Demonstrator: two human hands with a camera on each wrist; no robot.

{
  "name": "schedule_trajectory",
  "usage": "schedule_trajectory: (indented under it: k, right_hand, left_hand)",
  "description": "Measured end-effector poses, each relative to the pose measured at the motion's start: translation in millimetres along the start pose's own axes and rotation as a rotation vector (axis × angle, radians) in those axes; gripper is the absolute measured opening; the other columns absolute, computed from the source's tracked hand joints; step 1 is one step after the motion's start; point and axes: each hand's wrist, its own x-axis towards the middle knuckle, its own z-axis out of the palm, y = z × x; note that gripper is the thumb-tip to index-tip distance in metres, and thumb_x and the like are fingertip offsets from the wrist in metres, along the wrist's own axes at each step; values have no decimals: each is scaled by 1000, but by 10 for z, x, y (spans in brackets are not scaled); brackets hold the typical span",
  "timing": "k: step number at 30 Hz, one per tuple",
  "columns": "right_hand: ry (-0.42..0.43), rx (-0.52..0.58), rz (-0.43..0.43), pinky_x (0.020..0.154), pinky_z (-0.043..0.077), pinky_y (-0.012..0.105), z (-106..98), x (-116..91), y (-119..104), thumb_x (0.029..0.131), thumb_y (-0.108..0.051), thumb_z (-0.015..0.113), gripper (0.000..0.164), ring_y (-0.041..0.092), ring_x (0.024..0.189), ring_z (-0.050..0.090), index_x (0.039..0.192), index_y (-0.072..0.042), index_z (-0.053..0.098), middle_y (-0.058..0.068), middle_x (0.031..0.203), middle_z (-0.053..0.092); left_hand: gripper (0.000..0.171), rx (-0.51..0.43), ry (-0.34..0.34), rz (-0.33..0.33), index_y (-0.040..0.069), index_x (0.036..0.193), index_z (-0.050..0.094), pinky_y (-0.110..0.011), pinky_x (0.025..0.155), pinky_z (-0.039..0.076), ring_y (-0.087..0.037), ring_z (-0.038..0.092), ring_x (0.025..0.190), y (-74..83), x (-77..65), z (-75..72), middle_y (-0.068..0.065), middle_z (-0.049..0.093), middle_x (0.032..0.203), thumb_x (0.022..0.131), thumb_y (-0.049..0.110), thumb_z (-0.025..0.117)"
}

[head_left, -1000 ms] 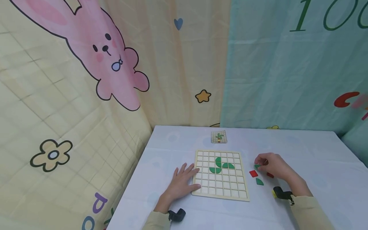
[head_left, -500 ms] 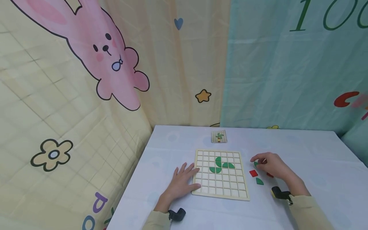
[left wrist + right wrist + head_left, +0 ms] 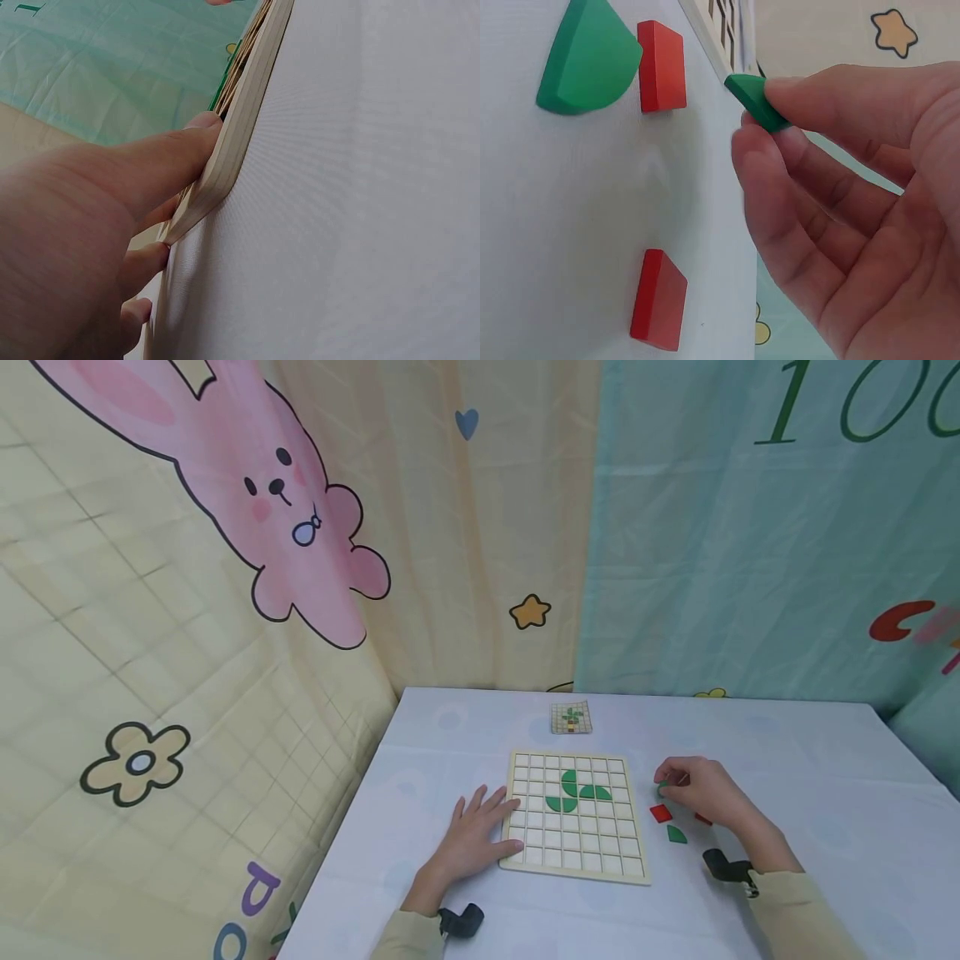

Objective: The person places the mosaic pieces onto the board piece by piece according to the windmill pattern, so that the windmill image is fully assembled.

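My left hand (image 3: 474, 835) lies spread at the left edge of a square wooden grid board (image 3: 573, 868), thumb and fingertips on its rim. In the left wrist view the thumb (image 3: 169, 161) rests over the board's edge (image 3: 240, 127). Several green quarter-circle pieces (image 3: 570, 782) sit in the grid cells. To the right of the board, my right hand (image 3: 701, 789) pinches a green quarter-circle piece (image 3: 756, 100) between thumb and fingers, raised over the table. Below that hand lie another green quarter-circle piece (image 3: 592, 60) and two red square pieces (image 3: 664, 67).
A small pattern card (image 3: 572, 717) lies behind the board, printed with a grid and coloured shapes. The table (image 3: 450, 727) has a white cloth. Printed curtains (image 3: 480, 527) hang behind and at the left.
My right hand has shifted slightly left with the green quarter-circle piece, its fingers changing their hold on it. The left hand and the board have stayed in place.
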Motion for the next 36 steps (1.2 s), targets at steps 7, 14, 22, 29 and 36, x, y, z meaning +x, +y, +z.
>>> schedule_trajectory:
  k: [7,14,22,29,36]
  right_hand:
    - [21,7,29,61,50,34,33,22,-31,87,-10,75,9,22,78,56,91,-15,69,1,87,66]
    - [27,42,35,61,51,33,81,31,-69,86,-10,76,8,19,72,58,89,-14,69,1,83,65]
    - [10,81,-14,61,52,32,148,52,-127,86,-8,76,8,19,75,60,86,-9,68,1,84,65]
    - [15,125,-28,58,52,33,237,68,-185,85,-4,73,8,21,74,59,88,-9,68,2,83,63]
    - [39,109,-10,57,53,32,328,71,-288,86,-3,70,18,20,73,60,102,-11,72,2,83,62]
  left_hand:
    - [69,-5,-3,-3,24,151,49,-64,118,6,-34,14,152,1,-1,-1,-2,32,163,92,57,64]
    - [69,-9,-2,-10,23,151,49,-64,118,6,-34,14,152,15,-4,-8,-2,32,163,92,56,65]
    - [69,1,-3,-10,24,151,49,-64,118,7,-34,15,152,12,3,-8,-2,32,163,92,56,64]
    - [69,-19,-8,-10,24,151,50,-65,117,5,-35,14,152,4,7,-15,-3,32,162,92,56,65]
    - [69,-34,-3,-6,24,151,49,-64,118,4,-35,14,152,-12,-5,3,-3,32,163,92,57,64]
